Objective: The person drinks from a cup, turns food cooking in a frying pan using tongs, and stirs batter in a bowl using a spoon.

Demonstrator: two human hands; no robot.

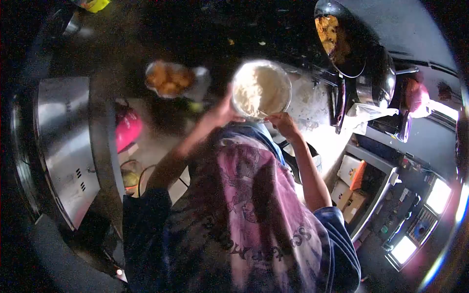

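Bowl [289,95] of pale food [251,93]: between hands, round, no long axis. Left hand [225,109] nearer, gripping its left side; right hand [284,123] pinches a thin utensil [264,114] at its near-right rim (contact with bowl unclear).

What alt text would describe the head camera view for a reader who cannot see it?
Seen from above, a person's left hand holds a bowl of pale, lumpy food while the right hand holds a thin handle at its rim. Farther left is browned food; at upper right, a pan holds browned pieces.
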